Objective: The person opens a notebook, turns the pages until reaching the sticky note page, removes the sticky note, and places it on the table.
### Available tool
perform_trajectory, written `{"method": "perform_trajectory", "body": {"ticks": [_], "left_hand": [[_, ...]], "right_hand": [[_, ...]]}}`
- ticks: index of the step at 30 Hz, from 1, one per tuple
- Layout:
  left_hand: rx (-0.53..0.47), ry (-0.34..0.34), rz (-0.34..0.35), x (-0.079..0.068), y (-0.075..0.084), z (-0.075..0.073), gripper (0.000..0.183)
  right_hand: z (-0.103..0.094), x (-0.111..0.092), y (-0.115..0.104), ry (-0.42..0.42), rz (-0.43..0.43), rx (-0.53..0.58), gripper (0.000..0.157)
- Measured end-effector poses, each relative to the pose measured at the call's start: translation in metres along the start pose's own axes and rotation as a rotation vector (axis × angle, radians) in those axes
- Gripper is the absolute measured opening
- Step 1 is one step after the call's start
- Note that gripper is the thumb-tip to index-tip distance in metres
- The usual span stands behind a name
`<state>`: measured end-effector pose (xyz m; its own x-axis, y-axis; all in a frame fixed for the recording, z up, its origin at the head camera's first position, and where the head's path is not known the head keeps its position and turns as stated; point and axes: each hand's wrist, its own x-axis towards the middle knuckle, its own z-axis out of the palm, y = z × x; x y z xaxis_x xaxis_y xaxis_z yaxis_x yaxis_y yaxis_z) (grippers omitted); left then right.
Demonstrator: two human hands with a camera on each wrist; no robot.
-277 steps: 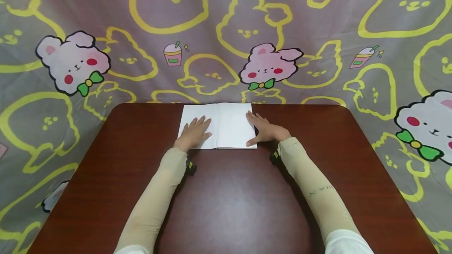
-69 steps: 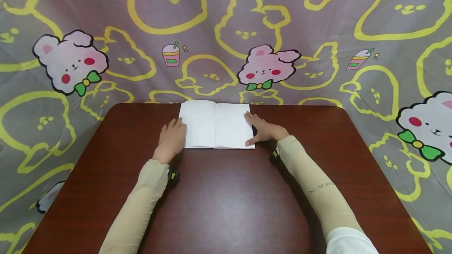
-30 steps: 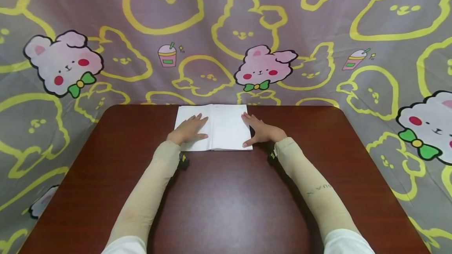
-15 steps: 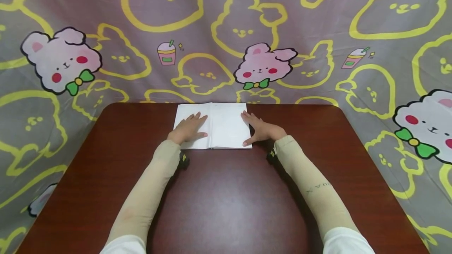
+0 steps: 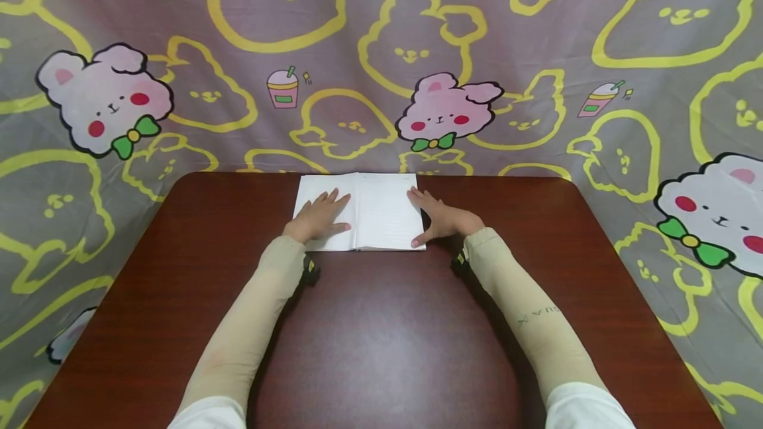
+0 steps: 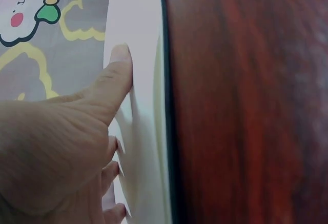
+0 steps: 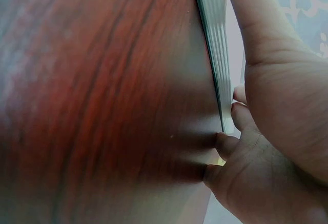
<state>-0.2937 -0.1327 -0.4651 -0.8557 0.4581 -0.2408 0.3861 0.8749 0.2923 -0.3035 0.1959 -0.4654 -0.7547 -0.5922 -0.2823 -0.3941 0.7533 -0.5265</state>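
An open notebook [image 5: 387,217] with white pages lies at the far side of the table. Faint ruled lines show on its right page. My left hand [image 5: 318,218] rests on the left page with fingers spread, its thumb pointing toward the centre fold. In the left wrist view the thumb [image 6: 114,78] presses on the paper, above a thin dark cover edge. My right hand [image 5: 444,217] sits at the right edge, thumb near the lower corner and fingertips near the upper part. The right wrist view shows the stacked page edges [image 7: 218,44] beside that thumb, with some fingertips on the table.
The dark reddish-brown table [image 5: 381,336] reaches back to a grey curtain [image 5: 334,38] printed with cartoon animals, which surrounds it at the back and sides. Beige sleeves [image 5: 244,330] cover both forearms, and a small black device [image 5: 310,270] sits at each wrist.
About two seconds ago my left hand was at the notebook's left edge; it has since moved right onto the left page. My right hand has stayed at the right edge. The last half second shows hardly any motion.
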Motion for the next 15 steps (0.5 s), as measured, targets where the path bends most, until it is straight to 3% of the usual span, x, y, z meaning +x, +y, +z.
{"method": "perform_trajectory", "body": {"ticks": [15], "left_hand": [[-0.054, -0.044, 0.041, 0.012, -0.023, 0.019, 0.079]], "right_hand": [[0.001, 0.000, 0.001, 0.007, -0.002, -0.002, 0.128]]}}
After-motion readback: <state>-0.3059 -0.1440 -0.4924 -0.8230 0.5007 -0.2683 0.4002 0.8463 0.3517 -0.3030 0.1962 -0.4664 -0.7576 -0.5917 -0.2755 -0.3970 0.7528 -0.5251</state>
